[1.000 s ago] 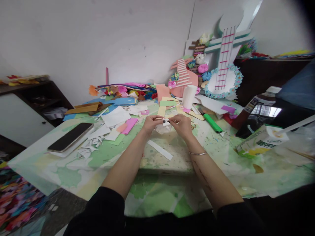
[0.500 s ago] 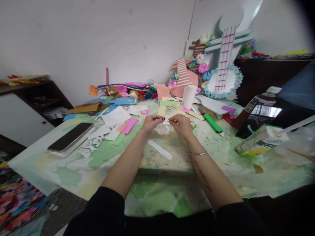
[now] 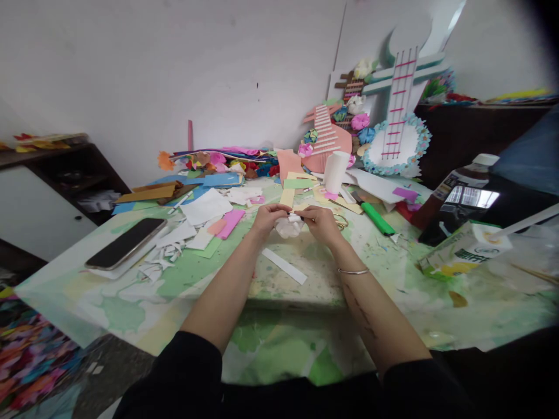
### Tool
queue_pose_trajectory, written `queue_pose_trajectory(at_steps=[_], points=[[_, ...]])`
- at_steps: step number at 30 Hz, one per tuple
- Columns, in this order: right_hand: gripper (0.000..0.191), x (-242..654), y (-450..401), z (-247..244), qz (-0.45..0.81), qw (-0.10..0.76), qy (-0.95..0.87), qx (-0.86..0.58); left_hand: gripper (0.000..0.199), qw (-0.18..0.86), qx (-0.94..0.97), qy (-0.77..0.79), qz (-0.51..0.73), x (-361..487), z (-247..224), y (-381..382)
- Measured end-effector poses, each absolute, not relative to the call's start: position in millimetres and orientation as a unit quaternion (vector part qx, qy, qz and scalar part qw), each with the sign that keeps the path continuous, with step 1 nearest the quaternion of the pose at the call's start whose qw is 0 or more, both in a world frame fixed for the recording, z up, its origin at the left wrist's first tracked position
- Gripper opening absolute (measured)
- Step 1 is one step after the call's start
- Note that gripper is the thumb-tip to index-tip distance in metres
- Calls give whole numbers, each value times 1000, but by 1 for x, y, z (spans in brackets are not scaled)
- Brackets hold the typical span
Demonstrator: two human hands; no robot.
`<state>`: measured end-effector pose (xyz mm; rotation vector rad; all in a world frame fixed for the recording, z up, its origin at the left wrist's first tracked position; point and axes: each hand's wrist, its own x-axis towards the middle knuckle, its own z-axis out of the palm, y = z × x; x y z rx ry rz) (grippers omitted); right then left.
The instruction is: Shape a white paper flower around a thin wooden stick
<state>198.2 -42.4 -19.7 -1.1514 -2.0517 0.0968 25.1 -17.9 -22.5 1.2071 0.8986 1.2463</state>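
A white paper flower (image 3: 289,227) is held just above the table, between my two hands. My left hand (image 3: 267,221) pinches its upper left side with thumb and fingers. On the other side, my right hand (image 3: 321,222) is closed with its fingertips at the flower's top right edge. Exactly which petal or strip each fingertip grips is too small to make out. A white paper strip (image 3: 285,266) lies flat on the table in front of the flower. Scissors (image 3: 340,221) with gold-coloured handles rest right behind my right hand, partly hidden by it.
On the left lie a phone (image 3: 126,243) and white paper scraps (image 3: 161,256). A green utility knife (image 3: 376,218) and a white roll (image 3: 336,173) are behind to the right. A drink carton (image 3: 465,250) and a bottle (image 3: 454,180) stand farther right. Paper instrument models (image 3: 397,142) lean at the back.
My right hand has shifted slightly, uncovering more of the scissors' handles. The flower has turned or tilted a little between my fingers. My left hand has hardly moved.
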Motion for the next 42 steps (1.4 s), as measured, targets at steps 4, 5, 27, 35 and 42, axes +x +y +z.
queue_pose_trajectory(at_steps=[4, 5, 27, 35, 42], points=[[36, 197, -42, -20, 53, 406, -800, -439, 19, 569, 512, 371, 525, 26, -22, -17], [35, 197, -43, -20, 56, 411, -797, -438, 21, 572, 510, 374, 522, 27, -22, -17], [38, 202, -44, -17, 63, 382, -780, -492, 30, 602, 506, 376, 491, 26, -20, -21], [34, 201, -48, -14, 50, 354, -807, -470, 22, 618, 468, 394, 493, 27, -23, -18], [33, 197, -47, -16, 15, 345, -808, -478, 22, 623, 444, 414, 494, 27, -24, -19]])
